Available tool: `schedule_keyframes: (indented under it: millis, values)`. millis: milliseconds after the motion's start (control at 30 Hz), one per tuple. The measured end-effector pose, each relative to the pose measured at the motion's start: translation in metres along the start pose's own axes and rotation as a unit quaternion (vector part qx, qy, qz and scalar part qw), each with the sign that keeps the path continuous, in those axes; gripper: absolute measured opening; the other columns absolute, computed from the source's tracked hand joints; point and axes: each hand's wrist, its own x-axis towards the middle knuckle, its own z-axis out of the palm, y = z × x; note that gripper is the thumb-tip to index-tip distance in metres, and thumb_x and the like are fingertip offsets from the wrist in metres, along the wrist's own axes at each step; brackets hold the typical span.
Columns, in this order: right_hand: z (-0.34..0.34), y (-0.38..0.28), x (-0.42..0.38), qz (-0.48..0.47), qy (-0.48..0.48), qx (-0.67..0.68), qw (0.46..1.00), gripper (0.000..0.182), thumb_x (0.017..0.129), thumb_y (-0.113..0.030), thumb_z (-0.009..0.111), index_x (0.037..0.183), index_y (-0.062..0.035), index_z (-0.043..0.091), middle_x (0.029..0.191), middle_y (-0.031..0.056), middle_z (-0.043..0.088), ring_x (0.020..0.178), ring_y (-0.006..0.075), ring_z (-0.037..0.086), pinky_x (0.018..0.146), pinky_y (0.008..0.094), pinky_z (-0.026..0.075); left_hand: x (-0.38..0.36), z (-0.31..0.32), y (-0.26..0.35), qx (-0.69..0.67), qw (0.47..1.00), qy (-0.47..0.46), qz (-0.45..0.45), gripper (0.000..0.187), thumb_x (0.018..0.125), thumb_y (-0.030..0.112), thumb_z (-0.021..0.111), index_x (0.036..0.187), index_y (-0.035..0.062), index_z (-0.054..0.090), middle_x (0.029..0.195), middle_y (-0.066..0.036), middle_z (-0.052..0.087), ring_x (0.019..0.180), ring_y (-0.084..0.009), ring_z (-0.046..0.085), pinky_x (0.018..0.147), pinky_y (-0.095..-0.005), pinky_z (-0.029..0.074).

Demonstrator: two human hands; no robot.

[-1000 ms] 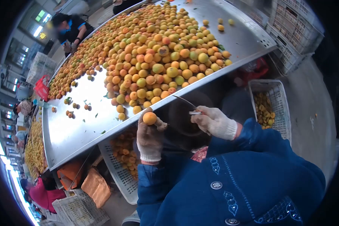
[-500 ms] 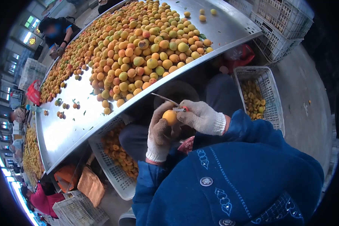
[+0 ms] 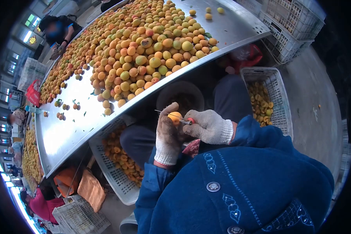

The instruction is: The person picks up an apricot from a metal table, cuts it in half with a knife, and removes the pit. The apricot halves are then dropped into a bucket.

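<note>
My left hand (image 3: 167, 134), in a stained white knit glove, holds an apricot (image 3: 175, 117) upright between thumb and fingers. In my gloved right hand (image 3: 210, 126) is a small knife (image 3: 186, 121) with a red handle, its thin blade lying across the apricot and pointing left. Both hands are close together over my lap, just in front of the metal table (image 3: 62, 136). A big heap of whole apricots (image 3: 144, 54) covers much of that table. Below and beyond my hands, a round bucket (image 3: 195, 91) stands in shadow between my knees.
Crates of cut apricots stand on both sides of me, one crate (image 3: 121, 191) at the left and another crate (image 3: 279, 93) at the right. Stacked white crates (image 3: 288, 29) rise at the right end of the table. Across it, a person (image 3: 58, 33) bends over the fruit.
The knife blade has come down from above the apricot to lie across it. My left fingers have straightened somewhat, and the bucket beyond my hands shows more clearly.
</note>
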Motion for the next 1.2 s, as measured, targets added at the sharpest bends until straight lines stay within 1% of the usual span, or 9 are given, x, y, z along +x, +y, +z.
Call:
schedule_keyframes:
  millis: [33, 133, 467, 567, 733, 867, 933, 1167, 1200]
  values:
    - [0.0, 0.0, 0.0, -0.002, -0.004, -0.02, 1.0, 0.033, 0.096, -0.037, 0.055, 0.097, -0.0043, 0.056, 0.078, 0.0158, 0.064, 0.075, 0.0301, 0.065, 0.069, 0.0373, 0.049, 0.0, 0.0, -0.002, 0.016, 1.0, -0.005, 0.021, 0.064, 0.088, 0.058, 0.057, 0.127, 0.0078, 0.05, 0.106, -0.003, 0.056, 0.09, -0.0129, 0.059, 0.076, -0.0244, 0.052]
    - [0.001, 0.004, 0.002, -0.013, 0.005, -0.066, 0.998, 0.034, 0.096, -0.038, 0.054, 0.097, -0.0042, 0.057, 0.078, 0.0161, 0.064, 0.076, 0.0306, 0.066, 0.068, 0.0385, 0.049, 0.0, -0.008, -0.009, 0.027, 0.998, -0.021, 0.042, 0.061, 0.09, 0.055, 0.056, 0.127, 0.0066, 0.05, 0.105, -0.002, 0.057, 0.09, -0.0126, 0.059, 0.077, -0.0251, 0.052]
    - [-0.003, 0.006, 0.005, 0.02, 0.012, -0.03, 0.999, 0.038, 0.096, -0.041, 0.053, 0.096, -0.0029, 0.056, 0.077, 0.0162, 0.064, 0.074, 0.0309, 0.065, 0.067, 0.0384, 0.05, -0.002, -0.002, 0.0, 0.141, 0.988, -0.019, 0.065, 0.063, 0.094, 0.053, 0.052, 0.128, 0.0007, 0.047, 0.108, -0.006, 0.059, 0.093, -0.0119, 0.06, 0.079, -0.0236, 0.05]
    - [-0.003, 0.006, 0.006, -0.008, 0.016, -0.056, 0.998, 0.038, 0.096, -0.041, 0.053, 0.093, -0.0029, 0.056, 0.075, 0.0158, 0.063, 0.071, 0.0305, 0.065, 0.065, 0.0382, 0.049, -0.003, -0.008, -0.002, 0.136, 0.99, -0.027, 0.038, 0.059, 0.095, 0.051, 0.052, 0.127, 0.0013, 0.047, 0.106, -0.005, 0.06, 0.091, -0.0108, 0.06, 0.077, -0.0226, 0.05]
    - [-0.005, 0.006, 0.007, 0.043, -0.023, -0.105, 0.993, 0.04, 0.096, -0.042, 0.052, 0.092, -0.0023, 0.055, 0.072, 0.0166, 0.063, 0.069, 0.0309, 0.064, 0.062, 0.0385, 0.048, -0.002, -0.016, -0.008, 0.199, 0.977, -0.029, 0.072, 0.049, 0.098, 0.043, 0.051, 0.124, 0.0018, 0.049, 0.103, -0.005, 0.06, 0.088, -0.0101, 0.06, 0.074, -0.0216, 0.05]
    - [0.0, 0.017, 0.002, 0.04, -0.022, -0.11, 0.993, 0.039, 0.097, -0.04, 0.052, 0.092, -0.0017, 0.054, 0.07, 0.0179, 0.062, 0.069, 0.0312, 0.064, 0.061, 0.0382, 0.048, -0.004, -0.018, -0.008, 0.222, 0.971, -0.042, 0.081, 0.044, 0.099, 0.038, 0.052, 0.123, 0.0012, 0.05, 0.103, -0.006, 0.06, 0.09, -0.0108, 0.059, 0.077, -0.0227, 0.05]
    - [0.004, 0.021, -0.001, 0.015, 0.0, -0.049, 0.999, 0.036, 0.098, -0.037, 0.052, 0.092, -0.0009, 0.053, 0.07, 0.0165, 0.062, 0.066, 0.0283, 0.063, 0.06, 0.0364, 0.048, -0.004, -0.018, -0.009, 0.228, 0.967, -0.047, 0.106, 0.036, 0.098, 0.029, 0.056, 0.12, 0.0017, 0.053, 0.108, -0.01, 0.061, 0.1, -0.017, 0.059, 0.09, -0.0291, 0.047]
    - [0.016, 0.029, 0.005, -0.001, 0.015, 0.006, 1.0, 0.03, 0.099, -0.03, 0.052, 0.094, -0.0012, 0.055, 0.073, 0.0136, 0.061, 0.066, 0.0203, 0.06, 0.061, 0.0323, 0.047, -0.007, -0.016, -0.008, 0.246, 0.966, -0.012, 0.084, 0.033, 0.099, 0.029, 0.054, 0.118, 0.0021, 0.054, 0.107, -0.01, 0.061, 0.099, -0.0176, 0.059, 0.09, -0.0295, 0.047]
    - [0.018, 0.027, 0.006, 0.02, 0.018, 0.029, 0.999, 0.03, 0.1, -0.03, 0.052, 0.095, -0.0012, 0.056, 0.074, 0.0128, 0.062, 0.067, 0.02, 0.06, 0.062, 0.0318, 0.047, -0.008, -0.016, -0.008, 0.239, 0.968, -0.007, 0.08, 0.033, 0.099, 0.029, 0.053, 0.118, 0.0022, 0.054, 0.106, -0.01, 0.061, 0.098, -0.0177, 0.06, 0.09, -0.0294, 0.047]
